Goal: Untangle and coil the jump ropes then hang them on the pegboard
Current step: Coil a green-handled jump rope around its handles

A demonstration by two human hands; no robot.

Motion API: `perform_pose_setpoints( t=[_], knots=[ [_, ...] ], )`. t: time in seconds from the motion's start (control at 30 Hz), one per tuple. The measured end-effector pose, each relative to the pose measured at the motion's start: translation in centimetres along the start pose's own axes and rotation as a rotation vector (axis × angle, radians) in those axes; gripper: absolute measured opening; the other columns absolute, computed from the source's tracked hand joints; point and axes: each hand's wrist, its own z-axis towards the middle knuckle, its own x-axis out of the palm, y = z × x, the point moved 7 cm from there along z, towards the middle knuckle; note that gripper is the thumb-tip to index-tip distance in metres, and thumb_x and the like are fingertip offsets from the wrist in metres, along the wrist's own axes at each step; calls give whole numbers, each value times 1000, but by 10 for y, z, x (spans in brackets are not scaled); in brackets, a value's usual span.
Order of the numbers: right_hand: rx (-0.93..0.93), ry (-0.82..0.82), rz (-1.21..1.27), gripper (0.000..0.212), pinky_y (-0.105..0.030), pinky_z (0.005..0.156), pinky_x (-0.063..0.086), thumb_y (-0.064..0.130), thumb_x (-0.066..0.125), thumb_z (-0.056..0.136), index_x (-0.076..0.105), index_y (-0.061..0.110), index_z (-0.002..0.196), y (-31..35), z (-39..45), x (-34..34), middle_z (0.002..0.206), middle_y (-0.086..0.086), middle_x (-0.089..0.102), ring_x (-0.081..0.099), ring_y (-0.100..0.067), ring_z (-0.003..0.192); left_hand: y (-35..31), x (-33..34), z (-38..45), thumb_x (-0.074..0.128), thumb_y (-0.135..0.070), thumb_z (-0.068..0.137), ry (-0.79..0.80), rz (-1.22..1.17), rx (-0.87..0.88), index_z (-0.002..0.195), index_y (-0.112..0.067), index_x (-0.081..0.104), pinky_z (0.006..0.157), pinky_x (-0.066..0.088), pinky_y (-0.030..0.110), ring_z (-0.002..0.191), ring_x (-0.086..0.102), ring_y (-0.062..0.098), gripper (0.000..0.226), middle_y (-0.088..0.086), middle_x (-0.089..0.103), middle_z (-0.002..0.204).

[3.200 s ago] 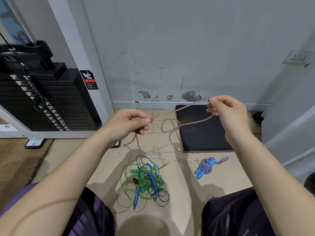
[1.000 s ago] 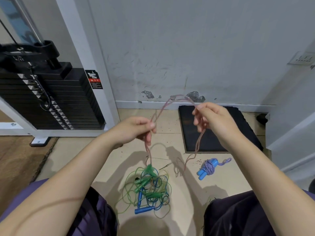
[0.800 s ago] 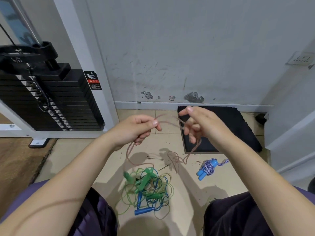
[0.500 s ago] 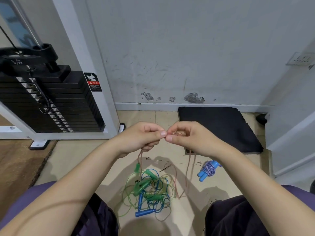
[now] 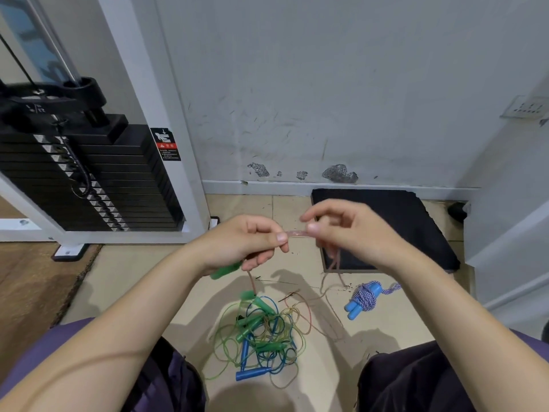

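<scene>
A thin pinkish jump rope [image 5: 297, 233] stretches a short way between my two hands at chest height. My left hand [image 5: 246, 242] grips it with curled fingers, and a green handle [image 5: 225, 270] sticks out below that fist. My right hand [image 5: 347, 230] pinches the same rope between thumb and fingers; its strands hang down to the floor. Below lies a tangled pile of green and blue ropes [image 5: 261, 334] with green and blue handles. A coiled purple-and-white rope with blue handles [image 5: 364, 298] lies to the right. No pegboard is in view.
I sit on the tiled floor with my knees either side of the pile. A black mat [image 5: 386, 224] lies against the scuffed wall ahead. A weight-stack machine [image 5: 89, 179] with a white frame stands at left, a brown rug [image 5: 29, 292] beside it.
My hands came together from a wide stretch and now sit a little apart, with a short span of pink rope between them. A green handle has risen into my left fist.
</scene>
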Motion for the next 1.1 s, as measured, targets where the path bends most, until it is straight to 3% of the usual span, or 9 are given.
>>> perform_pose_setpoints(
  t=[0.13, 0.23, 0.37, 0.5, 0.6, 0.7, 0.83, 0.97, 1.1],
  knots=[
    [-16, 45, -138, 10, -23, 57, 35, 27, 75, 84, 71, 17, 83, -7, 5, 17, 60, 3, 49, 41, -8, 56, -2, 8, 1, 57, -20, 97, 27, 14, 5, 92, -4, 67, 54, 36, 22, 43, 42, 11, 20, -2, 53, 51],
    [-63, -136, -106, 10, -24, 55, 31, 19, 68, 91, 67, 15, 82, -2, 6, -2, 60, 1, 46, 37, -9, 54, -3, -2, 0, 57, -14, 97, -24, -3, -1, 88, -4, 65, 52, 40, 12, 50, 52, 10, 15, 2, 59, 57],
    [-20, -378, 54, 14, -25, 53, 38, 14, 59, 96, 63, 2, 89, -1, 0, -32, 64, -9, 51, 44, -13, 52, 0, -13, 0, 58, -16, 95, -42, 13, 13, 87, -8, 67, 80, 49, 18, 79, 65, 19, 15, 11, 70, 75],
    [-3, -212, 64, 17, -29, 54, 40, 19, 64, 93, 69, 3, 95, -1, 1, -17, 67, -9, 60, 49, -22, 55, 7, -6, 2, 55, -17, 96, -3, -64, -17, 89, -5, 62, 61, 49, 27, 54, 60, 26, 16, 10, 58, 60],
    [24, -61, 9, 11, -27, 53, 35, 24, 73, 86, 72, 14, 91, -7, 3, 5, 65, -7, 52, 42, -21, 60, 5, 4, 3, 52, -17, 99, 31, -81, 8, 91, -5, 62, 54, 44, 27, 48, 55, 23, 17, 8, 55, 59],
    [-19, -63, -72, 7, -25, 60, 34, 25, 76, 84, 71, 21, 88, -7, 6, 9, 66, -4, 48, 41, -12, 61, 4, 8, 4, 49, -18, 99, 48, -102, 22, 98, -2, 62, 54, 43, 27, 48, 53, 21, 20, 7, 56, 60],
    [-91, -76, -18, 22, -18, 52, 34, 15, 76, 84, 64, 24, 100, 2, 5, 0, 60, 1, 43, 37, -9, 53, 5, 10, 5, 51, -21, 99, 82, -215, 17, 101, -2, 62, 50, 41, 27, 44, 47, 18, 22, 7, 55, 61],
    [-134, -43, -85, 14, -22, 57, 34, 16, 78, 82, 66, 21, 89, 6, 5, 6, 57, 8, 43, 39, -10, 56, 5, 13, 6, 54, -26, 94, 122, -312, 10, 96, -8, 65, 41, 36, 21, 40, 44, 15, 21, 9, 52, 62],
    [-141, -77, -71, 14, -21, 60, 41, 15, 78, 82, 67, 18, 90, 5, 6, 4, 70, -5, 53, 47, -14, 62, 5, 13, 6, 54, -27, 93, 127, -309, 14, 95, -10, 66, 41, 31, 23, 39, 43, 13, 21, 8, 53, 62]
  ],
)
